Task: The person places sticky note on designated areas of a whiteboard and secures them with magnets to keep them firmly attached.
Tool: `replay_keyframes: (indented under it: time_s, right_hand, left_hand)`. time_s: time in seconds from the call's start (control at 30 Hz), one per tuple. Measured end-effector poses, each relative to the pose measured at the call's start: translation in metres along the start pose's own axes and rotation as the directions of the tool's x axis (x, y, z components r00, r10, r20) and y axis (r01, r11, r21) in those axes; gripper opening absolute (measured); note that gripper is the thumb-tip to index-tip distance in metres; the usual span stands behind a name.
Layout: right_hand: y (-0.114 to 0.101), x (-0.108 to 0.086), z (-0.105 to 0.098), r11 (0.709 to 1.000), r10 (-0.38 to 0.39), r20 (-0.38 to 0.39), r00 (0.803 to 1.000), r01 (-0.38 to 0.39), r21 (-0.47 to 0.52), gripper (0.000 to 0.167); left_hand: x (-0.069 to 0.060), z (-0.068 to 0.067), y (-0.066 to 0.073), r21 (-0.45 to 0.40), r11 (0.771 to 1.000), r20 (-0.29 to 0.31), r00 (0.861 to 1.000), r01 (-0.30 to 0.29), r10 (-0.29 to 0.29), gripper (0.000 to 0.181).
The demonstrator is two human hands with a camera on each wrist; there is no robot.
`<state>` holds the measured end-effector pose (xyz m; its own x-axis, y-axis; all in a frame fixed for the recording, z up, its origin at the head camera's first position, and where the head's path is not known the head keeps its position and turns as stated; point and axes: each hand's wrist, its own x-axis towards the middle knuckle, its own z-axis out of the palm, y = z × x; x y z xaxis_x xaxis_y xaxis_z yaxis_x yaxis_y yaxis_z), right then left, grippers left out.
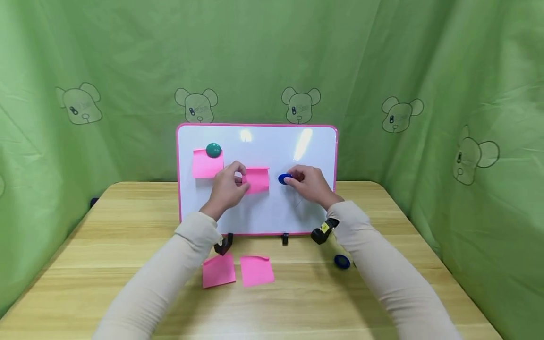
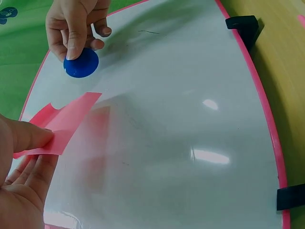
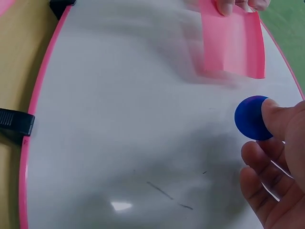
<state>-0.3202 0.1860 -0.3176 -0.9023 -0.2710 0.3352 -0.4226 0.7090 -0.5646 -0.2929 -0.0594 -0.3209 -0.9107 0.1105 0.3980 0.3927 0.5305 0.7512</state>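
Observation:
A pink-framed whiteboard (image 1: pixel 263 215) stands on the table. My left hand (image 1: pixel 228 187) pinches a pink sticky note (image 1: pixel 257 180) by its left side, thumb in front and fingers behind. In the left wrist view the note (image 2: pixel 66 125) is bent and held off the board, its shadow beside it. My right hand (image 1: pixel 311 183) pinches a round blue magnet (image 1: pixel 284 179) to the right of the note, apart from it; the right wrist view shows the thumb on the magnet (image 3: pixel 251 118). At the board's upper left, a green magnet (image 1: pixel 214 150) sits on the top edge of another pink note (image 1: pixel 207 165).
Two pink sticky notes, a left one (image 1: pixel 218 271) and a right one (image 1: pixel 257 271), lie on the wooden table (image 1: pixel 297 302) before the board. Another blue magnet (image 1: pixel 342 261) lies near the right sleeve. Black clips (image 1: pixel 285 239) hold the board's lower edge. A green curtain (image 1: pixel 263 56) hangs behind.

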Motion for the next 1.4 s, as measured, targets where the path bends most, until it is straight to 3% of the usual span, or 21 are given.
replay_keyframes:
  time_s: [0.33, 0.57, 0.8, 1.4]
  right_hand:
    - [-0.003, 0.008, -0.001, 0.999, -0.040, -0.028, 0.999, 0.041, 0.015, 0.018]
    - [-0.008, 0.017, 0.003, 0.998, -0.034, -0.043, 0.998, 0.036, 0.051, 0.017]
    - [-0.016, 0.024, 0.003, 0.995, -0.071, -0.101, 0.992, 0.077, 0.056, 0.016]
    - [-0.027, 0.036, 0.010, 0.996, -0.041, -0.145, 0.989, 0.053, 0.077, 0.018]
  left_hand:
    - [0.008, 0.006, 0.006, -0.034, 0.999, -0.015, 1.000, 0.007, -0.008, 0.024]
    - [0.015, 0.011, 0.008, -0.022, 1.000, -0.060, 0.998, 0.008, -0.009, 0.033]
    - [0.021, 0.017, 0.015, -0.013, 1.000, -0.043, 0.999, 0.021, -0.021, 0.041]
    - [0.035, 0.021, 0.019, 0.047, 0.998, -0.071, 0.997, 0.033, -0.030, 0.048]
